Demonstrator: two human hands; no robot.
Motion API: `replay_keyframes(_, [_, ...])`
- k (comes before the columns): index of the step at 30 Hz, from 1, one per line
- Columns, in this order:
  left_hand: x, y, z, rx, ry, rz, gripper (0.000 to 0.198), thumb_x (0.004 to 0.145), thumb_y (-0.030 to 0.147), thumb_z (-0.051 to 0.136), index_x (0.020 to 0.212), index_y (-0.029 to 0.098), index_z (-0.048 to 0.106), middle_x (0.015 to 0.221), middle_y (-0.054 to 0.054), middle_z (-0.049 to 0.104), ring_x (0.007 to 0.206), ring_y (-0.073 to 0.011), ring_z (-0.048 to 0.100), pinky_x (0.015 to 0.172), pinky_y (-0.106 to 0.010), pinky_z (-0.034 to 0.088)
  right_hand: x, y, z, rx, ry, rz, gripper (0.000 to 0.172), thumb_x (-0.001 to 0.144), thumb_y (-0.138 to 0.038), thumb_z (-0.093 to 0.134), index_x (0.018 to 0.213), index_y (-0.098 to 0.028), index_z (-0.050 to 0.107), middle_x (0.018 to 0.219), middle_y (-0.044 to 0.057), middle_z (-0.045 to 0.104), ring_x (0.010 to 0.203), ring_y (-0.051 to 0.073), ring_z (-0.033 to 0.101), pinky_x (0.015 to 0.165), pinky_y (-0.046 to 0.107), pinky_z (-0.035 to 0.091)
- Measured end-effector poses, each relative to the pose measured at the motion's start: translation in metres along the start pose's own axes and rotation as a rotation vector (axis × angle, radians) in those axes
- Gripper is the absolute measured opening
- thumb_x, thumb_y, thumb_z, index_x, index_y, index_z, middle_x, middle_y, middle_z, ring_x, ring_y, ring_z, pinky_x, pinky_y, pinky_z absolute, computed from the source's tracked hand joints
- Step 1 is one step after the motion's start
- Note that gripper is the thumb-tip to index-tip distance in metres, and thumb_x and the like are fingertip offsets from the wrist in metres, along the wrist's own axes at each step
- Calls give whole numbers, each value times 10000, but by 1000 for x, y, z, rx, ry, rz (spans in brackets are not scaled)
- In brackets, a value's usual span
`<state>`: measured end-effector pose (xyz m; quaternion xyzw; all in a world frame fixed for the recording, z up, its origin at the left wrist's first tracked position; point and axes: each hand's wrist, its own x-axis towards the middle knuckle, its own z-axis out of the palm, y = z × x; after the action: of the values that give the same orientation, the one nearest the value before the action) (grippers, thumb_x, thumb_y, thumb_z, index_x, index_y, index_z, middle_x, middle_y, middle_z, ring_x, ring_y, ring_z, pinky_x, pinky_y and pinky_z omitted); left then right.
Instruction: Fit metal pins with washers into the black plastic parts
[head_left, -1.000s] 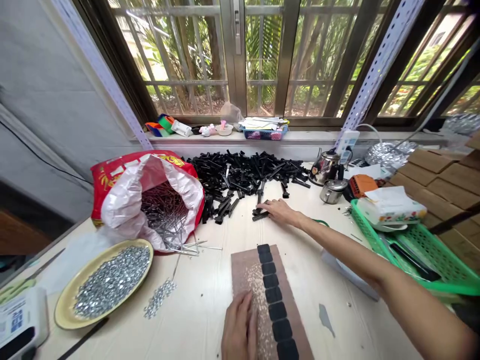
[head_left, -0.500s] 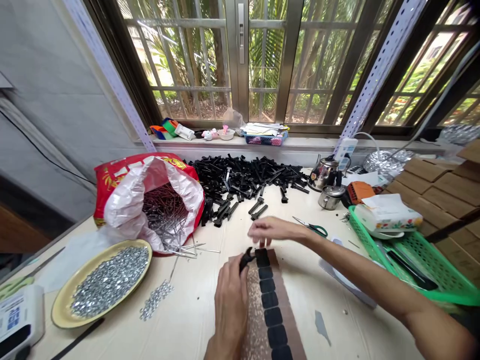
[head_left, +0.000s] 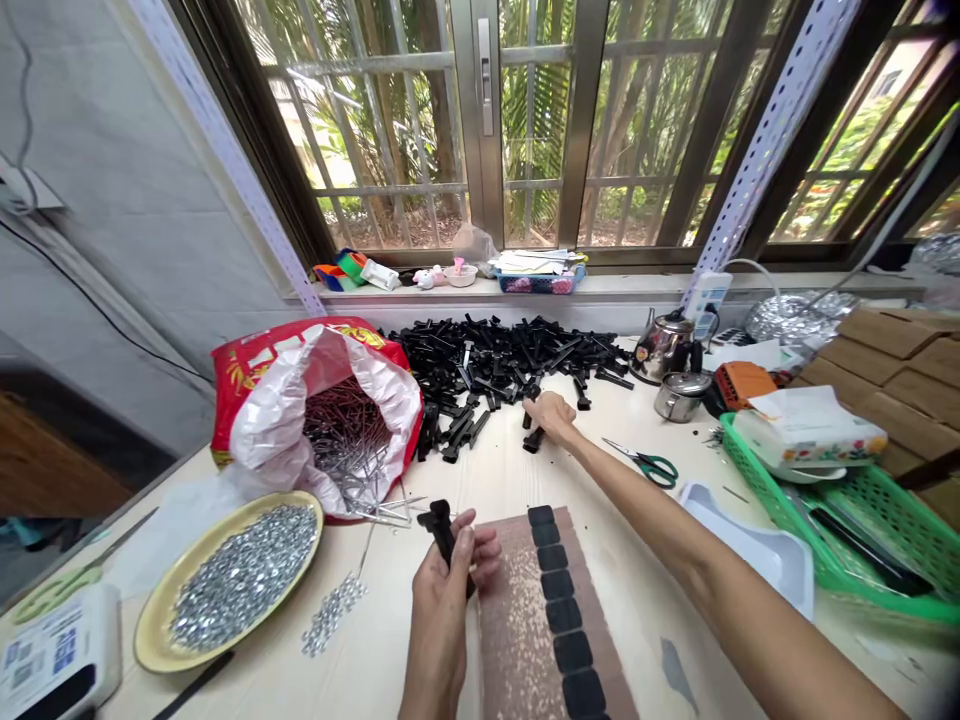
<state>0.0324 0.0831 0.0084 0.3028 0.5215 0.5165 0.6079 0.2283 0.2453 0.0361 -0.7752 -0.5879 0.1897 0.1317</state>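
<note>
My left hand (head_left: 450, 610) is closed around a black plastic piece (head_left: 441, 530) with a wider, notched end, held upright over the table. To its right lies a brown backing sheet (head_left: 517, 610) with a row of black rounded-square pads (head_left: 562, 615). Farther out, my right hand (head_left: 553, 413) has its fingers closed on a similar black piece (head_left: 531, 395), partly covered by them. Another black piece (head_left: 533, 440) lies just below that hand. Behind both spreads a heap of black plastic pieces (head_left: 495, 350).
A red bag of long metal rods (head_left: 247, 350) and a yellow plate of small metal parts (head_left: 150, 645) stand left. At right are scissors (head_left: 652, 465), a pale tray (head_left: 799, 570), a green basket (head_left: 832, 575), a metal cup (head_left: 679, 400) and a kettle (head_left: 660, 345).
My right hand has moved from the top of the pad sheet out to the loose black pieces. The left hand has lifted and turned its black piece upright, left of the sheet.
</note>
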Motion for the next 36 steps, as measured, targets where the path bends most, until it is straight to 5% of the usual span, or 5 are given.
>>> replay_keyframes(9, [26, -10, 27, -193, -154, -58, 501, 754, 355, 690, 1177, 132, 540, 1059, -133, 670, 899, -220, 665, 740, -315, 554, -84, 11, 30, 270, -352, -699, 364, 914, -398, 460, 833, -120, 680, 650, 11, 629, 565, 85, 544, 521, 186, 383])
replay_keyframes(15, [25, -2, 9, -367, -130, -283, 386, 855, 243, 569, 1231, 228, 485, 845, -50, 665, 699, -154, 656, 749, -428, 561, -14, 51, 21, -151, 60, -549, 354, 934, -99, 349, 1194, -189, 571, 1284, 114, 521, 961, 188, 547, 752, 299, 446])
replay_keyframes(21, [20, 3, 6, -413, -135, -244, 394, 825, 107, 569, 1205, 186, 506, 798, -30, 628, 699, -127, 631, 798, -390, 552, 0, 75, 21, -183, 43, -501, 203, 901, -143, 463, 989, -145, 646, 1016, 123, 634, 966, 220, 532, 779, 290, 417])
replay_keyframes(31, [-3, -10, 3, -433, -138, -32, 374, 771, 274, 687, 1118, 178, 585, 1032, -73, 666, 945, -179, 630, 842, -312, 517, -151, -6, 43, 361, -117, -771, 177, 901, -233, 457, 919, -154, 614, 781, 26, 591, 668, 124, 533, 607, 232, 393])
replay_keyframes(36, [-12, -8, -41, -390, -13, -153, 366, 683, 145, 751, 1022, 132, 612, 1049, -116, 678, 943, -239, 655, 792, -345, 551, -143, -25, 53, 276, -436, -989, 200, 900, -217, 459, 988, -167, 631, 807, 10, 615, 680, 113, 567, 603, 205, 404])
